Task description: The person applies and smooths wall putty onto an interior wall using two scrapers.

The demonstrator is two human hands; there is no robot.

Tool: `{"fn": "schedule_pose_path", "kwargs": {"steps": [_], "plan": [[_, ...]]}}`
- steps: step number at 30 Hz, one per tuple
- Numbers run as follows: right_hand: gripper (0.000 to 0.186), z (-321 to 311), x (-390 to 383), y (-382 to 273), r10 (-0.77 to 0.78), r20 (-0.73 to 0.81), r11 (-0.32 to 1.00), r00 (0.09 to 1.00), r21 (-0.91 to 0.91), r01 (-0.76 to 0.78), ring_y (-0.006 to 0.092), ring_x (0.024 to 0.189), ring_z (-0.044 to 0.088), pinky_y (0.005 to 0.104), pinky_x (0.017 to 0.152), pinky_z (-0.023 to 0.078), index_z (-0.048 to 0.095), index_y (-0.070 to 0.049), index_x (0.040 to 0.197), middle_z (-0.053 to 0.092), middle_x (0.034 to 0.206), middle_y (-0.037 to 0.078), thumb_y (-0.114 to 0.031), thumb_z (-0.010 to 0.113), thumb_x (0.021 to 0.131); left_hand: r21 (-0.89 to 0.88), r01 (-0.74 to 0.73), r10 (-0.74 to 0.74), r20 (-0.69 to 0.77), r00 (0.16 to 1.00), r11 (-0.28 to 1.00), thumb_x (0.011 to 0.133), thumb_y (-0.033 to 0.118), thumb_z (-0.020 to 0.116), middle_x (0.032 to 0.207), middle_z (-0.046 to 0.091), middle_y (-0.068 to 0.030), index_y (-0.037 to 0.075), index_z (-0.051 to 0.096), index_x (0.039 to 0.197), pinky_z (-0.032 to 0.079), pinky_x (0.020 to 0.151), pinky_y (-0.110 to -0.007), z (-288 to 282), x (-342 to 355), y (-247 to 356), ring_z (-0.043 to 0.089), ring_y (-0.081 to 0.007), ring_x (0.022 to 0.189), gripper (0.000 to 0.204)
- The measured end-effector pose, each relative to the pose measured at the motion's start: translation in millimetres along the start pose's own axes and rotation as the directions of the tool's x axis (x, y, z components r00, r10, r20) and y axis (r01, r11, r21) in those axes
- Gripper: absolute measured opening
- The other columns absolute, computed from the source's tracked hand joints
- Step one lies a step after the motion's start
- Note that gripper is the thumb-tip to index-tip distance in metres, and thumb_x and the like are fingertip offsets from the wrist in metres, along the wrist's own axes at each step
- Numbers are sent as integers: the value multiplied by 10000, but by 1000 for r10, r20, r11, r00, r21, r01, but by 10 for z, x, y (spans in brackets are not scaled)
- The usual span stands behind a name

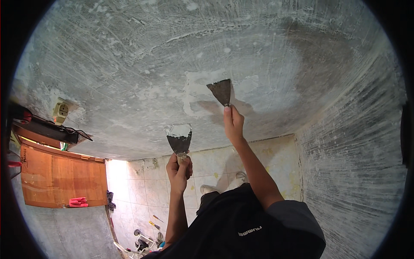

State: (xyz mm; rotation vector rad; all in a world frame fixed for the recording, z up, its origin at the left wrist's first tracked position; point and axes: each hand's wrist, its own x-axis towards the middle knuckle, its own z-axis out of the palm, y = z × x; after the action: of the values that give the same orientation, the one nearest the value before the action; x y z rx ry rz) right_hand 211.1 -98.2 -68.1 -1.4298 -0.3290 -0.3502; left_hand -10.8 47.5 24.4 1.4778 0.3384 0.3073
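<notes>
My left hand (182,168) is closed around the handle of a putty knife (178,140), held low before the wall, with white paste across the top of its blade. My right hand (233,123) grips a second putty knife (220,90), its dark blade raised higher against the grey plastered wall (142,86). An irregular white patch (196,80) lies on the wall beside that blade, which casts a shadow there. Whether the blade touches the surface I cannot tell.
A socket (61,111) and dark shelf with cables (64,134) are on the left. Below are a wooden cabinet (64,177) with a pink cloth (78,202), the tiled floor (146,185), small tools (154,225) and a white wheeled frame (123,248). Another wall (353,181) rises on the right.
</notes>
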Motion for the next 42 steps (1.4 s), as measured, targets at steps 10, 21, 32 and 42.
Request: {"fn": "schedule_pose_path", "kwargs": {"steps": [10, 21, 32, 42], "plan": [[382, 136, 63, -143, -12, -17, 1000, 1000, 17, 12, 121, 559, 379, 329, 518, 354, 512, -18, 823, 422, 590, 81, -274, 559, 1103, -21, 14, -14, 13, 1000, 1000, 1008, 105, 575, 735, 596, -20, 12, 632, 1207, 367, 425, -218, 96, 37, 21, 468, -59, 500, 227], [415, -281, -805, -732, 249, 308, 903, 918, 270, -335, 58, 567, 344, 292, 516, 309, 511, -14, 763, 424, 585, 0, -251, 544, 1102, -42, 72, -72, 14, 997, 996, 1032, 120, 598, 761, 595, 3, 33, 642, 1210, 378, 465, -220, 74, 40, -47, 490, -51, 530, 203], [479, -416, -906, -1039, 284, 466, 956, 838, -205, -210, 196, 486, 365, 385, 500, 337, 535, 0, 726, 421, 547, 142, -335, 633, 1054, -22, 3, -4, -21, 1000, 1000, 1047, 150, 597, 774, 601, 8, 41, 645, 1194, 382, 465, -209, 3, 109, -8, 496, -44, 547, 189], [443, -396, -294, -789, 182, 195, 976, 964, 84, -202, 56, 578, 369, 312, 521, 335, 493, -27, 746, 433, 586, -14, -283, 573, 1098, -16, -12, 11, -49, 999, 1000, 1012, 111, 559, 763, 616, -32, 14, 637, 1221, 399, 439, -223, 20, 113, 55, 503, -68, 518, 243]]}}
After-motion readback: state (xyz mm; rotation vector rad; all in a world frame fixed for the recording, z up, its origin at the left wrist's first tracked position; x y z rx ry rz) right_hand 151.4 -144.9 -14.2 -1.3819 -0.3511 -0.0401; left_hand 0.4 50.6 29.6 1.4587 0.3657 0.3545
